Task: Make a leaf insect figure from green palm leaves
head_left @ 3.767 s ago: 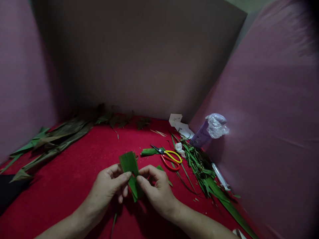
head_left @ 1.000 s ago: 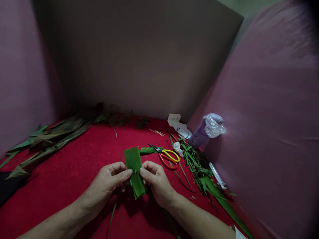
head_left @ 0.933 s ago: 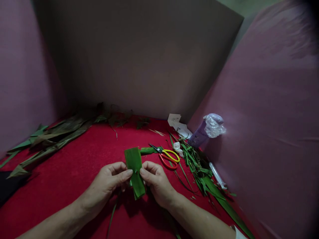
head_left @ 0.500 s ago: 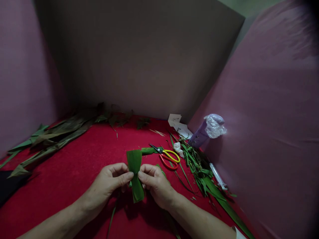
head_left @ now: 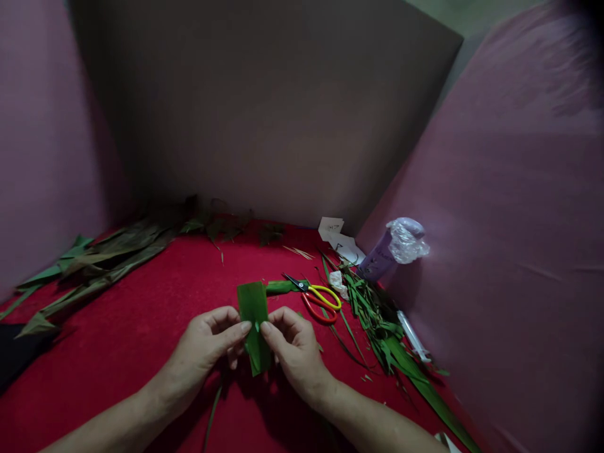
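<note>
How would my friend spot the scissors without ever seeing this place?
On the red surface, look just beyond the right hand. There, partly over a green leaf strip, lie the scissors: only they have one yellow handle and one red.

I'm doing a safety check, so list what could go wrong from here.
The green leaf piece, pinched between the left hand and right hand, might split near its pale spot if pulled. The scissors lie uncovered beyond the right hand and could nick it if it reached that way.
</note>
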A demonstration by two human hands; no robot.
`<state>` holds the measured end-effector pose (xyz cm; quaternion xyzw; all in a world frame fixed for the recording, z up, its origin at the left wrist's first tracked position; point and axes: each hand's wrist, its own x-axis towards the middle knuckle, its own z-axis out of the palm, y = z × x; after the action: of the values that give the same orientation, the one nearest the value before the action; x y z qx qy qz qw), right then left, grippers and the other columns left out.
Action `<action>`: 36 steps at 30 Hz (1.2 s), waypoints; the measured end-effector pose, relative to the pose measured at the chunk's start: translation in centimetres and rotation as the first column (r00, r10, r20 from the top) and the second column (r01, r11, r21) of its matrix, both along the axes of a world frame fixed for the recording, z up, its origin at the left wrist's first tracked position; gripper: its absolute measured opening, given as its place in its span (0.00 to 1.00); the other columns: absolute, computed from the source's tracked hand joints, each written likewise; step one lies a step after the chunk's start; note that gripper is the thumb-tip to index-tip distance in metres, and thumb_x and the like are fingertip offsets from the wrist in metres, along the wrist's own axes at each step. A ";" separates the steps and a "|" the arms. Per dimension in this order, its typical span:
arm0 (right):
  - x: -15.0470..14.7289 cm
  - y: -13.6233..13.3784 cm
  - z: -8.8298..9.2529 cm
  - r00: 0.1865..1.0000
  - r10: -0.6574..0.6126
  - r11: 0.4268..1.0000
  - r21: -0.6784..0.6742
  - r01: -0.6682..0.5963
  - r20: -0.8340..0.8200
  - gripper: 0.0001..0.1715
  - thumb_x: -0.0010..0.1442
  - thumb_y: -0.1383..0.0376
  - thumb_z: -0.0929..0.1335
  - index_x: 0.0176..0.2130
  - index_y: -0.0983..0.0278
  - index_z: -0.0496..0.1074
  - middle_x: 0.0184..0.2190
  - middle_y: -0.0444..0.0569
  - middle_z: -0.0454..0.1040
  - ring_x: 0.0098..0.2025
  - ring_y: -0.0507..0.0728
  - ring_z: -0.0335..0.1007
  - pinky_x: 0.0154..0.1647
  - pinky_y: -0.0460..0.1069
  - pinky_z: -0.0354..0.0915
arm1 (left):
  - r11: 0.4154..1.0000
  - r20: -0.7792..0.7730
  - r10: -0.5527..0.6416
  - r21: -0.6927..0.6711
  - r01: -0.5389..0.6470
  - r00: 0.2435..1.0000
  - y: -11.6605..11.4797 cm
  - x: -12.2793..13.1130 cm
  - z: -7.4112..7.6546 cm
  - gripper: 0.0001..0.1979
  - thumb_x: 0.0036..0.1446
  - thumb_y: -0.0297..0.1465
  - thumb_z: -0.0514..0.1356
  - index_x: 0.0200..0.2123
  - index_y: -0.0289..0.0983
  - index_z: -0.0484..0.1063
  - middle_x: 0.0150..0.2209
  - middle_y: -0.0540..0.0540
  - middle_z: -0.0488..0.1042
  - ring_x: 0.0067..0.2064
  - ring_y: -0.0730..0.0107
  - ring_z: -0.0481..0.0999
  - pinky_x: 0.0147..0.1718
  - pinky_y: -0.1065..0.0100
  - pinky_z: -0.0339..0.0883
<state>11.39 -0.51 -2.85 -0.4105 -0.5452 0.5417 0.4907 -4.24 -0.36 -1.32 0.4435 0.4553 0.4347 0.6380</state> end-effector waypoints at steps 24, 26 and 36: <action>0.0 -1.9 1.2 0.551 -0.620 0.589 0.795 -0.144 0.559 0.11 0.59 0.68 0.62 0.42 0.67 0.69 0.29 0.52 0.72 0.31 0.55 0.66 0.30 0.49 0.59 | 0.996 -0.047 0.089 0.004 -0.089 0.995 -1.0 0.9 0.5 0.10 0.47 0.36 0.62 0.24 0.35 0.67 0.14 0.52 0.72 0.14 0.75 0.67 0.15 0.74 0.60; 0.0 -2.0 1.2 0.508 -0.668 0.525 0.828 -0.196 0.543 0.15 0.59 0.69 0.62 0.46 0.69 0.68 0.32 0.54 0.73 0.32 0.56 0.67 0.29 0.49 0.60 | 0.996 -0.021 0.086 0.013 -0.085 0.996 -1.0 0.8 0.5 0.10 0.48 0.35 0.62 0.26 0.35 0.68 0.15 0.52 0.72 0.14 0.75 0.67 0.15 0.74 0.60; 0.4 -1.8 1.0 0.398 -0.743 0.426 0.839 -0.339 0.538 0.19 0.58 0.71 0.63 0.50 0.72 0.67 0.33 0.57 0.72 0.33 0.57 0.68 0.29 0.50 0.62 | 0.998 0.142 -0.037 0.057 0.029 0.989 -1.0 0.6 0.7 0.06 0.49 0.32 0.63 0.30 0.35 0.74 0.22 0.50 0.74 0.22 0.75 0.69 0.23 0.74 0.64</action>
<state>11.82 -2.33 -1.88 -0.3878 -0.8335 -0.2141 0.3302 -3.60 -1.34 -0.62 0.4359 0.3889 0.4671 0.6638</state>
